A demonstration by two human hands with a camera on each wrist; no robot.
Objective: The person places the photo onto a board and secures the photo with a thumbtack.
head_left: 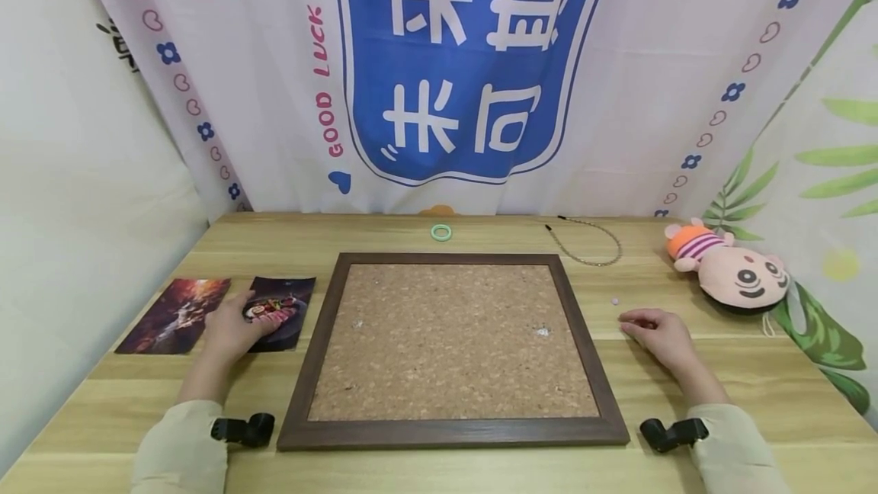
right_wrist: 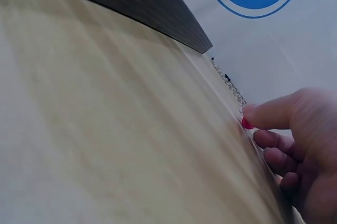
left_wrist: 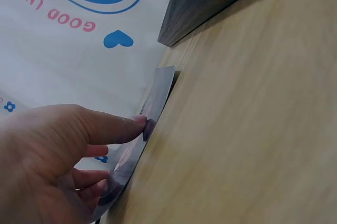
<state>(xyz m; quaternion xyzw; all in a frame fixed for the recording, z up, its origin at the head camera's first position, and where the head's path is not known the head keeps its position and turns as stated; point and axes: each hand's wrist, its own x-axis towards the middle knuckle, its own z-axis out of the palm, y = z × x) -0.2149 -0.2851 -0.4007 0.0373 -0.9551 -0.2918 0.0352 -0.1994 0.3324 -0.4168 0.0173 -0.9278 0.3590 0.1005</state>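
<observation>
On the left of the table lie two photo prints. My left hand (head_left: 233,328) lies over the left side of the dark food print (head_left: 291,311), its fingers and thumb (left_wrist: 134,127) gripping the sheet, which bows a little off the table in the left wrist view. Beside it is a purple and orange print (head_left: 174,319). A cork board (head_left: 446,357) in a dark brown frame lies between the hands. Right of it, my right hand (head_left: 661,335) pinches a small red piece, seemingly a pushpin (right_wrist: 247,123), low by the tabletop. Near those fingertips lies a tiny pale lilac piece (head_left: 614,300).
Behind the board lie a mint-green ring (head_left: 441,232) and a thin chain (head_left: 604,261) with black ends. A plush doll (head_left: 737,273) rests at the right edge. Printed curtains (head_left: 617,97) close off the back of the table. The board bears several small whitish marks.
</observation>
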